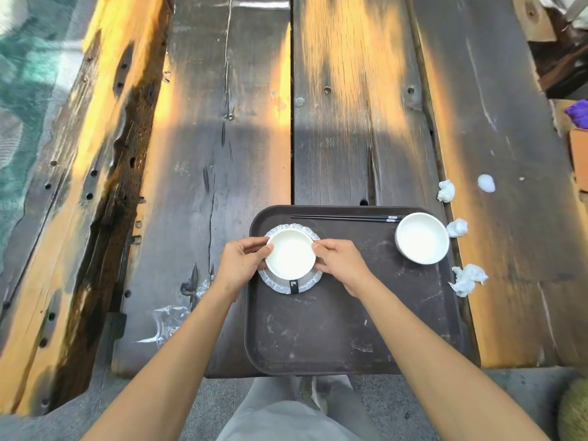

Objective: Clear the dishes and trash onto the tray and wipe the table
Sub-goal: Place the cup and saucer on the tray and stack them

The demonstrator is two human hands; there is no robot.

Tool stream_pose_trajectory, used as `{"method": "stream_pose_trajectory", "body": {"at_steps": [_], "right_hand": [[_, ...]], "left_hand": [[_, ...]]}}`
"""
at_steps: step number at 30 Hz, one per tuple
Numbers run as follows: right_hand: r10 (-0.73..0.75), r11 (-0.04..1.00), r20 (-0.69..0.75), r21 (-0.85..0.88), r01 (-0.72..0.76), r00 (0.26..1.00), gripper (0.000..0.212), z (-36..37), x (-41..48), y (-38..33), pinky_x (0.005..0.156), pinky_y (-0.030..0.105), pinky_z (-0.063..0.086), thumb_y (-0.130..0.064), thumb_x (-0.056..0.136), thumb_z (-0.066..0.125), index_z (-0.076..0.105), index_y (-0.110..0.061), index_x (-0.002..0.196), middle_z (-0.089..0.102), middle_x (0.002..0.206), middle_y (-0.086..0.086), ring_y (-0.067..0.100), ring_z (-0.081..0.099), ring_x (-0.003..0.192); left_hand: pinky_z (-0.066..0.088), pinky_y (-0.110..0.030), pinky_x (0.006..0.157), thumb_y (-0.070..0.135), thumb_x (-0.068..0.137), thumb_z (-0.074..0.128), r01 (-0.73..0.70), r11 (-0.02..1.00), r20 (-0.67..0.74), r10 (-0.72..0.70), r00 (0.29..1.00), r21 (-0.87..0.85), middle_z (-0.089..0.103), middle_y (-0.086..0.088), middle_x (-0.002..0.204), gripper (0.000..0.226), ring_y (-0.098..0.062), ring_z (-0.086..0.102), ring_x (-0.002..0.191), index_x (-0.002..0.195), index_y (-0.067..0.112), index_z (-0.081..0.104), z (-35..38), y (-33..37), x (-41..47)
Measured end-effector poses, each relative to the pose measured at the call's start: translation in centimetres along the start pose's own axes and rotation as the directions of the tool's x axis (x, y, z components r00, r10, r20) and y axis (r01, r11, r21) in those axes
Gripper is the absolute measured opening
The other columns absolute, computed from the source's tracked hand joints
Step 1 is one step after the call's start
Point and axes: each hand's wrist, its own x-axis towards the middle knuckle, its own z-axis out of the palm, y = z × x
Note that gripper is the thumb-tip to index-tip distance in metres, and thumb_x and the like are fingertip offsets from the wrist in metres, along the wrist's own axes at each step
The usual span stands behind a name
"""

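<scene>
Dark brown tray (334, 329) on weathered plank table (222, 154), near edge; second white bowl (422, 242) at tray's far right corner, black chopsticks (346, 218) along far rim, four crumpled tissues (467, 278) off the tray to the right on bare wood, clear plastic wrapper (168, 323) on table left of tray. White bowl (290, 253) seated on ruffled glass plate (280, 286) at tray's far left, nothing between it and the hands. Left hand (240, 265) and right hand (342, 265) pinched on opposite sides of bowl rim, thumbs on top, both gripping the bowl.
</scene>
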Motion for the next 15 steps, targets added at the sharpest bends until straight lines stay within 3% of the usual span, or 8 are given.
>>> {"method": "stream_pose_trajectory", "body": {"at_steps": [6,11,15], "right_hand": [[0.023,0.999,0.048,0.024,-0.024,0.999,0.029,-0.2,-0.7,-0.1,0.088,0.032,0.058,-0.025,0.092,0.063,0.069,-0.013,0.119,0.069,0.117,0.000,0.012,0.070,0.097],[0.031,0.999,0.124,-0.034,-0.027,0.992,0.047,-0.8,-0.8,0.0,0.094,0.034,0.055,-0.028,0.090,0.064,0.057,-0.012,0.134,0.067,0.120,0.002,0.012,0.072,0.091],[-0.001,0.995,0.177,-0.096,0.018,0.984,0.055,-1.7,-1.9,-0.1,0.094,0.036,0.055,-0.034,0.085,0.066,0.056,-0.015,0.136,0.068,0.116,0.001,0.014,0.074,0.088]], "left_hand": [[0.061,-0.037,0.089,0.012,0.093,0.070,0.003,0.996,-0.037,0.001,0.999,0.088,0.076,-0.003,0.108,0.027,-0.022,0.071,0.105,0.119,0.009,0.073,0.2,0.2,-0.4],[0.054,-0.039,0.102,0.011,0.094,0.069,0.003,0.990,-0.047,0.003,0.999,0.138,0.072,-0.002,0.121,0.038,-0.019,0.066,0.115,0.132,0.010,0.066,0.9,0.7,-1.5],[0.048,-0.028,0.097,0.014,0.095,0.068,-0.054,0.976,-0.096,0.075,0.993,0.213,0.066,-0.002,0.128,0.044,-0.018,0.061,0.116,0.138,0.011,0.060,2.5,1.1,-3.2]]}}
